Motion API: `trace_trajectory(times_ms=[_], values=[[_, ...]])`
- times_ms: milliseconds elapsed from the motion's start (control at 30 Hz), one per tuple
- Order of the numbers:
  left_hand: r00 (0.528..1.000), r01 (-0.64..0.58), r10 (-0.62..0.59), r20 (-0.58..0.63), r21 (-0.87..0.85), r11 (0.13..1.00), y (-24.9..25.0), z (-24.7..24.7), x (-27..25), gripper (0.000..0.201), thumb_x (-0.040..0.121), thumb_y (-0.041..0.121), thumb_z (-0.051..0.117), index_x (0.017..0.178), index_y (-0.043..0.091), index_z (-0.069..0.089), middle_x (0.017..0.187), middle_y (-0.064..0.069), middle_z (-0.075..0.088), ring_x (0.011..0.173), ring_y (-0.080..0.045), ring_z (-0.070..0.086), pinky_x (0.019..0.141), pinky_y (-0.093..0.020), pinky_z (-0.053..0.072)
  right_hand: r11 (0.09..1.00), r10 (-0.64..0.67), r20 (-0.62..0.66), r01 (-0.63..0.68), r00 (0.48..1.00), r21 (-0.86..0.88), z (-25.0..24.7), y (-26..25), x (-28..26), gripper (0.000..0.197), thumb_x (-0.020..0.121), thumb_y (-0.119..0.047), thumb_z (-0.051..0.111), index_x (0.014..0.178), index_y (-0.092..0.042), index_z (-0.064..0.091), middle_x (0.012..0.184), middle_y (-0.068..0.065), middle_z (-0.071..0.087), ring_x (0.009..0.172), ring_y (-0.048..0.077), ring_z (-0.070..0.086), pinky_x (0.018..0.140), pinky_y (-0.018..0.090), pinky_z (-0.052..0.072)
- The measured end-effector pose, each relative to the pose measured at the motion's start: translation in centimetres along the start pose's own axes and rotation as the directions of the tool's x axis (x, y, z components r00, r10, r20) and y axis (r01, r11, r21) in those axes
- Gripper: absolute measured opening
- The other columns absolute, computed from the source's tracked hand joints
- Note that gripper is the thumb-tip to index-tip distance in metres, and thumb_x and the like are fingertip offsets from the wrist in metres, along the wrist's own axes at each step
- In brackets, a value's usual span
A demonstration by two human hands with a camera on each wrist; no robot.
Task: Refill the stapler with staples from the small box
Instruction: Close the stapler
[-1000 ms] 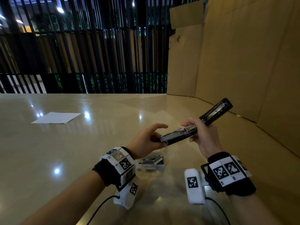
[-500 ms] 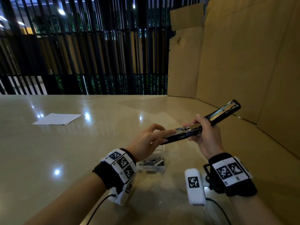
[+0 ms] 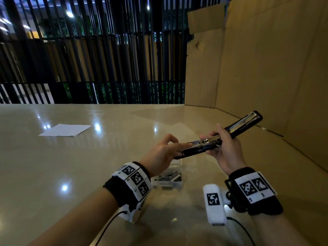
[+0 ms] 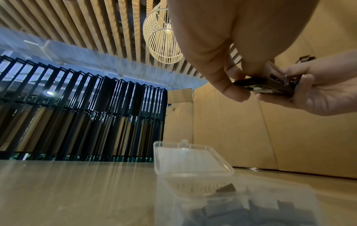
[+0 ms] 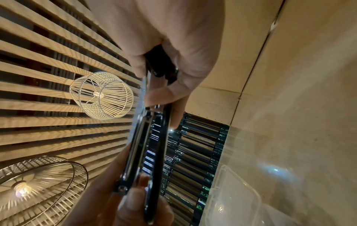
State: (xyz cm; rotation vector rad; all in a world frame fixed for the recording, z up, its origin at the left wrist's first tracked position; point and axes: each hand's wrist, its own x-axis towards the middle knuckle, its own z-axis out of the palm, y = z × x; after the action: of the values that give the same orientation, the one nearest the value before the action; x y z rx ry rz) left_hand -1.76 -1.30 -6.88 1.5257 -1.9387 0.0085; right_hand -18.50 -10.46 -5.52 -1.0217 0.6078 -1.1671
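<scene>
The table carries the small box, lid open, directly below my left hand. I hold the stapler above it, opened flat, long axis running near-left to far-right. My right hand clamps its middle hinge. My left fingertips press on the near-left end, thumb beneath. The staples lie nearer my left hand, so it should fetch 1 strip.
</scene>
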Motion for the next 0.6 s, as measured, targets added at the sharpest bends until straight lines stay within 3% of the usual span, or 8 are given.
trace_trajectory(times_ms=[200,400,500,600], values=[[0.999,-0.026,0.027,-0.03,0.04,0.999,0.0,0.0,0.2,0.04,0.089,0.002,0.047,0.123,0.02,0.058,0.099,-0.002,0.037,0.082,-0.029,0.055,0.079,-0.035,0.054,0.998,-0.034,-0.007,0.033,0.999,-0.054,0.1,0.3,0.1,0.023,0.092,-0.026,0.055,0.075,-0.011,0.055,0.067,0.008,0.071,0.051,0.013,0.066,0.039,0.02,0.048],[0.999,-0.026,0.027,-0.023,0.057,0.998,0.0,-0.1,0.0,0.039,0.09,0.002,0.048,0.124,0.019,0.057,0.1,0.0,0.036,0.081,-0.019,0.051,0.081,-0.019,0.044,0.971,-0.094,0.07,0.106,0.993,-0.214,0.3,1.0,0.1,0.018,0.087,-0.018,0.062,0.085,0.0,0.061,0.076,0.009,0.065,0.054,0.008,0.065,0.044,0.02,0.051],[1.0,-0.018,0.019,-0.019,0.056,0.998,0.1,-0.2,0.0,0.039,0.089,0.002,0.048,0.123,0.019,0.057,0.1,0.001,0.036,0.084,-0.02,0.052,0.083,-0.023,0.048,0.955,-0.097,0.125,0.128,0.987,-0.267,0.3,1.1,0.1,0.021,0.084,-0.013,0.065,0.097,0.002,0.058,0.081,0.009,0.059,0.061,0.011,0.065,0.048,0.021,0.054],[1.0,-0.016,0.017,-0.015,0.066,0.998,0.2,-0.4,-0.1,0.037,0.089,0.004,0.05,0.122,0.018,0.058,0.101,0.0,0.037,0.085,-0.022,0.055,0.083,-0.025,0.05,0.949,-0.077,0.168,0.124,0.983,-0.291,0.2,1.0,0.1,0.018,0.083,-0.011,0.066,0.096,-0.003,0.055,0.084,0.006,0.056,0.069,0.014,0.064,0.053,0.023,0.057]])
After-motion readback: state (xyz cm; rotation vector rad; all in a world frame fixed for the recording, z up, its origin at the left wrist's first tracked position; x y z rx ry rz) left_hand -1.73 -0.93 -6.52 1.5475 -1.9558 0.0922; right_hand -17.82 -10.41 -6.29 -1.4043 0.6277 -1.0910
